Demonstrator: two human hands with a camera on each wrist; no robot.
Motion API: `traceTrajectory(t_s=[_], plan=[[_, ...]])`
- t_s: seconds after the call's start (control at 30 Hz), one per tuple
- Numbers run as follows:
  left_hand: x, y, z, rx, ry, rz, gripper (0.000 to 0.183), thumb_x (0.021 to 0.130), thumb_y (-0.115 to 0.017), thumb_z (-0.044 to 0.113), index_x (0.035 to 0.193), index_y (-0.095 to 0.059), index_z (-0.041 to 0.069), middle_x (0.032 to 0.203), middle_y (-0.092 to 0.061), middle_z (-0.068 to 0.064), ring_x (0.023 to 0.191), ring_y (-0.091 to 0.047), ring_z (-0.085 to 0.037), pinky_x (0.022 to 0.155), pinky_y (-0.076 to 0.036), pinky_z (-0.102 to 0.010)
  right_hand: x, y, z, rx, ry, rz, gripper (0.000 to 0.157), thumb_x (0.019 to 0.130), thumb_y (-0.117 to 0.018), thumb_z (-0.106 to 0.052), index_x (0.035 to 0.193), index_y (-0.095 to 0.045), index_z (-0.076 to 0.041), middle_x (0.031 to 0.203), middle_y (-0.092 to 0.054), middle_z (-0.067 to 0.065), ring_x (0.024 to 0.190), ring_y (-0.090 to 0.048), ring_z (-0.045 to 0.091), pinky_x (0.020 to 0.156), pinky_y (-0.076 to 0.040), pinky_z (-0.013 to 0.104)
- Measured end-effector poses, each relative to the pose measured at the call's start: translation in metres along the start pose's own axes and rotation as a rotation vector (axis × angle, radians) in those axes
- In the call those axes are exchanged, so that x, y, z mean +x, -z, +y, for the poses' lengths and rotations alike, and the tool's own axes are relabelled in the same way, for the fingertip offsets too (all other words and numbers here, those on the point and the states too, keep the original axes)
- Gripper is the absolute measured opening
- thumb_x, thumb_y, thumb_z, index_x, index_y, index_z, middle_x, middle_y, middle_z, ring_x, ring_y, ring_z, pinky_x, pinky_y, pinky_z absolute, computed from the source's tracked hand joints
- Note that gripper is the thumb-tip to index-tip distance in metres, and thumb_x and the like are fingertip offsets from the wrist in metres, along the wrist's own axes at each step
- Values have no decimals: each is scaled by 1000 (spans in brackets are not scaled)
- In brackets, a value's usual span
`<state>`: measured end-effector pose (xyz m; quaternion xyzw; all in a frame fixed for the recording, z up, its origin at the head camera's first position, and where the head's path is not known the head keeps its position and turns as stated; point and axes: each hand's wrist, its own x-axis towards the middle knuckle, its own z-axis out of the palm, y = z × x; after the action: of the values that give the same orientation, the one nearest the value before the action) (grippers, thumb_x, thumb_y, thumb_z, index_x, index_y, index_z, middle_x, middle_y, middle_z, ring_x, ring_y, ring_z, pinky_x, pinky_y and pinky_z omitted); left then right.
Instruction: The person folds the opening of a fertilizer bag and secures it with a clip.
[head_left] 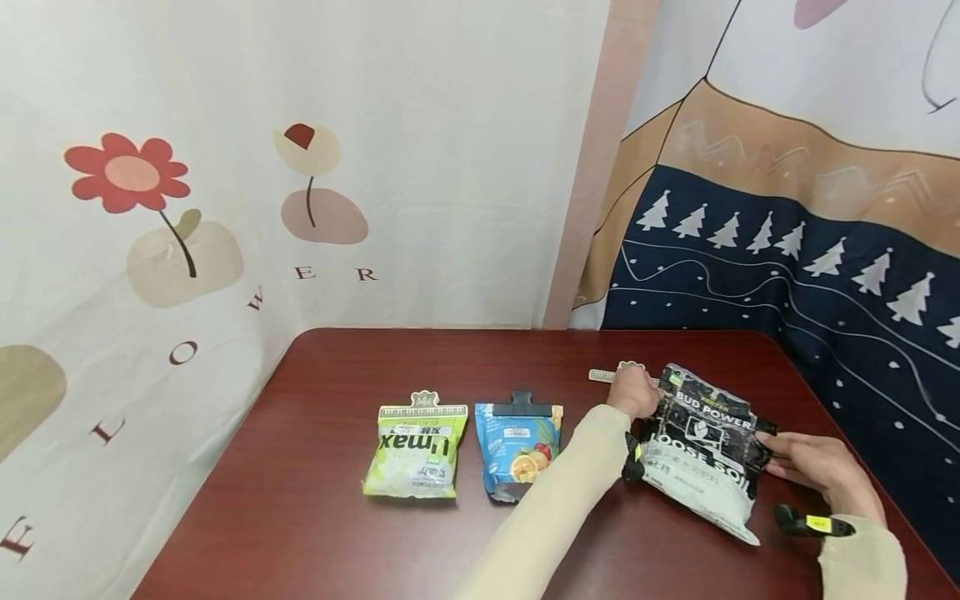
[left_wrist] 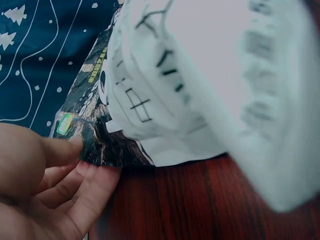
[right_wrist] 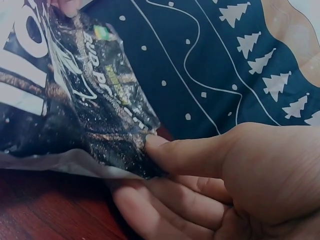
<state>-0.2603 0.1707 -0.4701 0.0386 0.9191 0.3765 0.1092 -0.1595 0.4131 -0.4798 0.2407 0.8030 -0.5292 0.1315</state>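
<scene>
A black and white bag (head_left: 697, 450) printed "BUD POWER LOOSE SOIL" lies at a slant on the right of the table. My left hand (head_left: 635, 392) pinches its upper left corner; in the left wrist view the thumb (left_wrist: 65, 150) is on the black film and the fingers are under it. With thumb and fingers, my right hand (head_left: 821, 467) pinches the bag's right corner, seen close in the right wrist view. Behind my left hand lies a cream sealing clip (head_left: 602, 376) with ruler-like marks, partly hidden by the hand.
A green-and-white bag (head_left: 416, 454) with a cream clip (head_left: 424, 402) across its top sits left of centre. Beside it is a blue bag (head_left: 517, 450) with a black clip (head_left: 521, 405). The red-brown table (head_left: 300, 500) meets printed curtains at its back and right edges.
</scene>
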Motion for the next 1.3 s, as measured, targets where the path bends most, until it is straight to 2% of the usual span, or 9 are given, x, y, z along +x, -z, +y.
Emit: traceTrajectory(t_s=[0.07, 0.2, 0.33, 0.4, 0.47, 0.6, 0.67, 0.93, 1.3], plan=[[1, 0, -1, 25, 3, 1, 22, 86, -68, 25, 66, -64, 16, 71, -56, 6, 65, -55, -7, 59, -46, -21, 0, -2, 1, -5, 21, -8, 94, 80, -70, -46, 139, -28, 14, 98, -60, 1, 73, -68, 6, 72, -56, 29], [1, 1, -2, 15, -10, 8, 25, 86, -69, 25, 64, -61, 16, 74, -55, 6, 68, -55, -8, 63, -48, -21, 0, -3, 4, -10, 67, -19, 78, 83, -67, -46, 131, -41, 10, 97, -57, 0, 74, -68, 6, 72, -56, 29], [-2, 4, -4, -53, -6, 16, 20, 85, -70, 23, 68, -64, 16, 102, -64, 9, 100, -60, -9, 79, -51, -22, 0, -5, 4, 6, 122, -23, 57, 86, -64, -44, 115, -53, 4, 87, -58, -8, 74, -68, 7, 71, -56, 28], [-3, 7, -4, -98, 2, 31, 17, 84, -71, 22, 70, -65, 15, 110, -65, 8, 109, -59, -11, 83, -51, -23, 1, -7, 4, 24, 156, -10, 51, 86, -65, -43, 111, -55, 0, 84, -59, -10, 74, -68, 7, 71, -56, 28], [-6, 11, -4, -150, 18, 51, 14, 83, -72, 20, 71, -66, 15, 105, -67, 6, 106, -60, -12, 81, -52, -24, 2, -9, 2, 46, 196, 5, 49, 85, -66, -43, 108, -55, -2, 83, -60, -12, 74, -68, 6, 70, -57, 29], [-13, 18, -4, -236, 64, 93, 16, 82, -73, 19, 70, -63, 16, 77, -60, 4, 77, -60, -11, 65, -50, -25, 3, -12, -1, 65, 274, 22, 44, 85, -66, -44, 105, -57, -6, 82, -62, -16, 75, -67, 4, 69, -57, 29], [-17, 21, -4, -271, 75, 118, 17, 81, -73, 19, 68, -62, 17, 72, -57, 6, 71, -57, -10, 61, -48, -25, 3, -12, -4, 66, 303, 25, 40, 85, -65, -44, 103, -59, -9, 82, -62, -17, 75, -67, 4, 69, -57, 29], [-34, 37, -9, -384, 56, 211, 19, 83, -71, 18, 66, -61, 18, 66, -56, 6, 62, -52, -9, 52, -42, -26, 0, -18, -23, 36, 379, 71, 43, 85, -65, -46, 104, -60, -8, 82, -59, -15, 72, -66, 5, 67, -57, 29], [-55, 58, -17, -511, -19, 245, 13, 87, -67, 24, 75, -63, 19, 68, -57, 6, 60, -53, -9, 53, -44, -26, -8, -21, -43, 74, 510, 67, 34, 88, -64, -34, 107, -64, -6, 87, -62, -19, 73, -66, 3, 65, -56, 23]])
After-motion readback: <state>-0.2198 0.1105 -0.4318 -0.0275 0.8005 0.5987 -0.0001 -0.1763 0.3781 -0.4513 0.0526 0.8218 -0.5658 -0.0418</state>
